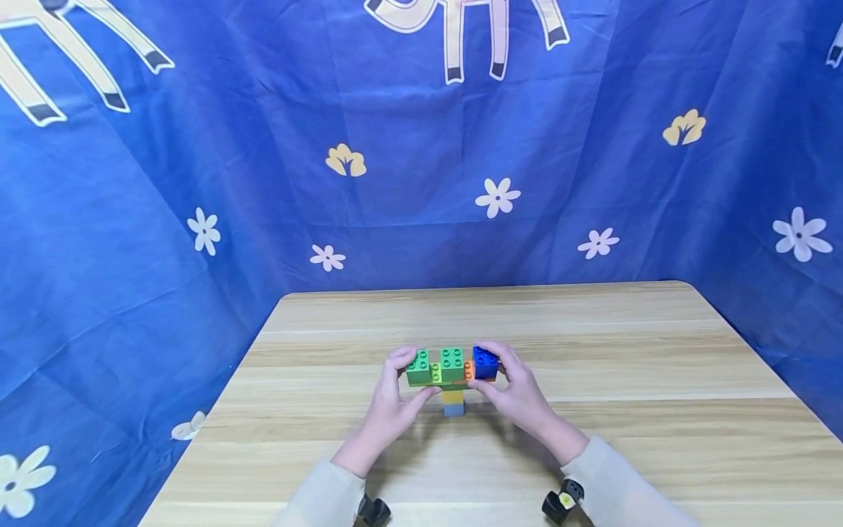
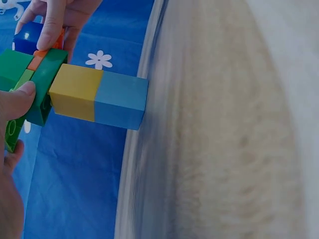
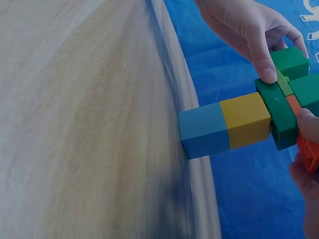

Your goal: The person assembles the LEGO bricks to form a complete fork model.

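Observation:
A T-shaped build of toy bricks stands near the middle of the table. Its stem is a light blue brick (image 2: 121, 101) at the bottom under a yellow brick (image 3: 245, 121). Above them lies a dark green brick (image 3: 277, 117), then a thin light green piece (image 1: 435, 373) and an orange piece (image 1: 469, 370). On top sit two green bricks (image 1: 451, 364) and a dark blue brick (image 1: 485, 364). My left hand (image 1: 390, 410) grips the left end, thumb in front. My right hand (image 1: 525, 401) grips the right end at the orange piece and dark blue brick.
The wood-grain table (image 1: 316, 329) carries the build. A blue cloth (image 1: 421, 183) with printed flowers and animal legs hangs behind and beside it. Black wrist devices (image 1: 563, 501) show below the pale sleeves (image 1: 619, 479).

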Motion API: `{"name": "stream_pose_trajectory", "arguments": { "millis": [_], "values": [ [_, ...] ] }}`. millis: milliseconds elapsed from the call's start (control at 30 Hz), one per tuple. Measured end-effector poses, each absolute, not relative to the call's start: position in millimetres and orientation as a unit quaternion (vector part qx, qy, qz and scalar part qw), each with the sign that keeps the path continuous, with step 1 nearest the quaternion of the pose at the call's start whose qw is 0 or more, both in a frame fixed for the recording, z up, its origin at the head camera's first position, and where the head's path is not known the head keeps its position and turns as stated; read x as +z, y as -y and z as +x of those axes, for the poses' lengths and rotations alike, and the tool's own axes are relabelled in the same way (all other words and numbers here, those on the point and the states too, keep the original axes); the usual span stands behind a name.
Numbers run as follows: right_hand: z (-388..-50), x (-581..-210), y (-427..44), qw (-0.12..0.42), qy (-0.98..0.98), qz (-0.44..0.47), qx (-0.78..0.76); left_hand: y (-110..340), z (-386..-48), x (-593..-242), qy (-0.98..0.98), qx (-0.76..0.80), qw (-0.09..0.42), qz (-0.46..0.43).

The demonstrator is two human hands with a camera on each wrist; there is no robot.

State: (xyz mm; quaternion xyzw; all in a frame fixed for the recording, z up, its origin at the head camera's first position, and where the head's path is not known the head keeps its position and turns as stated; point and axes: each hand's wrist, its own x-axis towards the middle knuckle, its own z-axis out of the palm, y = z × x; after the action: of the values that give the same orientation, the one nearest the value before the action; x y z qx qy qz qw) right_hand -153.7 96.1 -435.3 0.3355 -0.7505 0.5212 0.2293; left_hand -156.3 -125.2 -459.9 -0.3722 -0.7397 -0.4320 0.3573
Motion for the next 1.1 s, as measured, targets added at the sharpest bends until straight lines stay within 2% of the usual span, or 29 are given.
{"name": "stream_pose_trajectory", "arguments": {
  "millis": [433, 1000, 1100],
  "values": [
    [-169, -451, -102, 0.209, 0.748, 0.328, 0.537, 127, -158, -459, 0.751, -0.426, 0.353, -0.360],
    [-171, -445, -103, 0.197, 0.759, 0.311, 0.537, 125, -159, -456, 0.759, -0.433, 0.342, -0.345],
    [-162, -433, -102, 0.197, 0.762, 0.318, 0.528, 126, -159, -457, 0.760, -0.432, 0.341, -0.345]
  ]
}}
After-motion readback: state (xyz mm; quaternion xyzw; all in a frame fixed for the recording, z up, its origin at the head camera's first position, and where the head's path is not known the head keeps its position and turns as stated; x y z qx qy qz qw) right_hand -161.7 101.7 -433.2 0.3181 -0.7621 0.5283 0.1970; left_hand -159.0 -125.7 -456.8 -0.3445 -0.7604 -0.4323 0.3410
